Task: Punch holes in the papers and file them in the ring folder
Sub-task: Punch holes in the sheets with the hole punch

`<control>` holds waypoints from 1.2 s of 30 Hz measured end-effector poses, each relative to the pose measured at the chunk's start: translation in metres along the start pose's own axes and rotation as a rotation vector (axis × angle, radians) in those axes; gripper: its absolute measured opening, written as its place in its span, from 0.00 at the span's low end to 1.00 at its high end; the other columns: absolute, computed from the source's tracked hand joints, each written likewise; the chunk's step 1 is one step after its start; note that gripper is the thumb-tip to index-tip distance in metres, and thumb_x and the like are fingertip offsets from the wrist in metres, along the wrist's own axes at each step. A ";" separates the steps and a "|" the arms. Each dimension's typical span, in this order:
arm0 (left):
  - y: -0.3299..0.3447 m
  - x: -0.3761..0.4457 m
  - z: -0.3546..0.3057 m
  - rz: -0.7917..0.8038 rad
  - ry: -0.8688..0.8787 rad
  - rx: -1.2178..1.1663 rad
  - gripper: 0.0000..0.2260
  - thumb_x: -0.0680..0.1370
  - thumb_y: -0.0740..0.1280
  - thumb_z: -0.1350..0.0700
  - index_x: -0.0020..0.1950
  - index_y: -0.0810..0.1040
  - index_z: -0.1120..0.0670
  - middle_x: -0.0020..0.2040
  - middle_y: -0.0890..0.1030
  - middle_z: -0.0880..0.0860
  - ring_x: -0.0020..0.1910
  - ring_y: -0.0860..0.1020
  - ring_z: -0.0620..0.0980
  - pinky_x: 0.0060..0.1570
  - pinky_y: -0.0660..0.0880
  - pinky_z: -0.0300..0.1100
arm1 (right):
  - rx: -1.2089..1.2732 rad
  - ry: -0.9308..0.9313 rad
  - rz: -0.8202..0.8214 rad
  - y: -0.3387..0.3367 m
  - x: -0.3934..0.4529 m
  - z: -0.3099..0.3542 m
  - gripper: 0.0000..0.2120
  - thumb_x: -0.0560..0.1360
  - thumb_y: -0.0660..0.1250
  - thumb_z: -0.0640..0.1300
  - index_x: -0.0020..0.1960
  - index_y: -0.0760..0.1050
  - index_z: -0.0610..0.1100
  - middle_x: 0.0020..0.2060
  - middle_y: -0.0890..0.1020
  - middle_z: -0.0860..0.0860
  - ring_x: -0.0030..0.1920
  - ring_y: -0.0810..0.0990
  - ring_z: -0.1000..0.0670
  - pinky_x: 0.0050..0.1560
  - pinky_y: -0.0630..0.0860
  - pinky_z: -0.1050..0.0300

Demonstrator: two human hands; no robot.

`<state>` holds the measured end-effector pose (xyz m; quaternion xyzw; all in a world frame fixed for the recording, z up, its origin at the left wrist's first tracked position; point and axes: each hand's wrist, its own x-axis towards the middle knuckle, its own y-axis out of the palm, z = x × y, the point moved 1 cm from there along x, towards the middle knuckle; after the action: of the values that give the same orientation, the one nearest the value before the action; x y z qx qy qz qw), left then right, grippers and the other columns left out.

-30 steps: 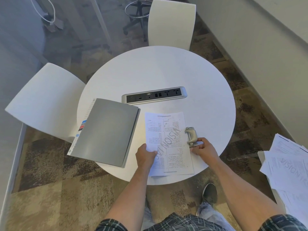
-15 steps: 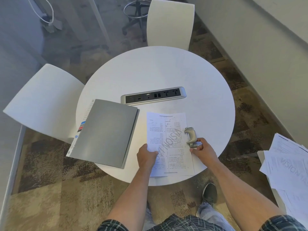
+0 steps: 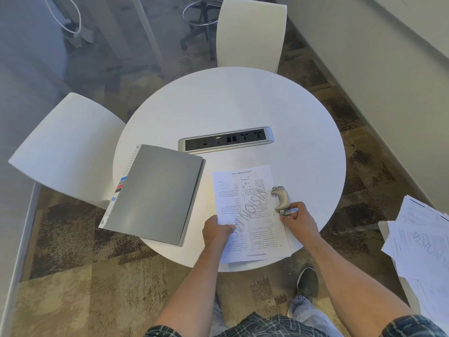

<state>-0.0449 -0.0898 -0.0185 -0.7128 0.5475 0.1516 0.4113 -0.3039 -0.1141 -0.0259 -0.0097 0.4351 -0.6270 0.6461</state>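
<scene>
A small stack of printed papers [image 3: 245, 205] lies on the round white table [image 3: 243, 105] near its front edge. My left hand [image 3: 217, 232] grips the stack at its lower left edge. A beige hole punch [image 3: 281, 199] sits at the papers' right edge, and my right hand [image 3: 296, 218] pinches its near end with curled fingers. The grey ring folder [image 3: 155, 193] lies closed on the table's left side, with coloured tabs poking out along its left edge.
A silver power socket strip [image 3: 226, 142] is set into the table's middle. White chairs stand at the left [image 3: 63, 147] and far side [image 3: 250, 32]. Several loose papers [image 3: 422, 242] are piled at the right, off the table. My shoe [image 3: 307, 283] shows below the table.
The papers and punch have barely shifted; my right hand has closed a little more around the punch's near end. My left hand stays on the stack.
</scene>
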 end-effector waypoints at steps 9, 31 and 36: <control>0.003 0.000 -0.004 0.012 0.023 -0.001 0.10 0.71 0.77 0.58 0.49 0.79 0.52 0.47 0.83 0.49 0.45 0.82 0.51 0.44 0.78 0.43 | 0.074 0.060 0.027 -0.002 -0.002 0.005 0.17 0.77 0.71 0.55 0.59 0.68 0.53 0.43 0.80 0.51 0.45 0.81 0.50 0.42 0.72 0.53; -0.012 0.007 -0.008 -0.052 0.002 -0.058 0.10 0.72 0.76 0.61 0.51 0.80 0.54 0.50 0.83 0.51 0.48 0.81 0.53 0.44 0.76 0.42 | 0.242 0.100 -0.024 0.005 0.008 0.031 0.21 0.82 0.64 0.56 0.37 0.70 0.44 0.32 0.75 0.48 0.34 0.73 0.49 0.39 0.66 0.54; -0.014 0.010 -0.012 -0.021 -0.007 -0.032 0.11 0.72 0.76 0.61 0.52 0.80 0.55 0.50 0.83 0.52 0.48 0.81 0.54 0.44 0.76 0.43 | 0.234 0.087 0.026 0.000 0.010 0.029 0.22 0.83 0.63 0.57 0.47 0.77 0.36 0.36 0.79 0.47 0.37 0.76 0.49 0.39 0.68 0.55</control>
<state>-0.0313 -0.1045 -0.0116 -0.7244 0.5360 0.1583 0.4035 -0.2885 -0.1376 -0.0132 0.0986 0.3866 -0.6648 0.6316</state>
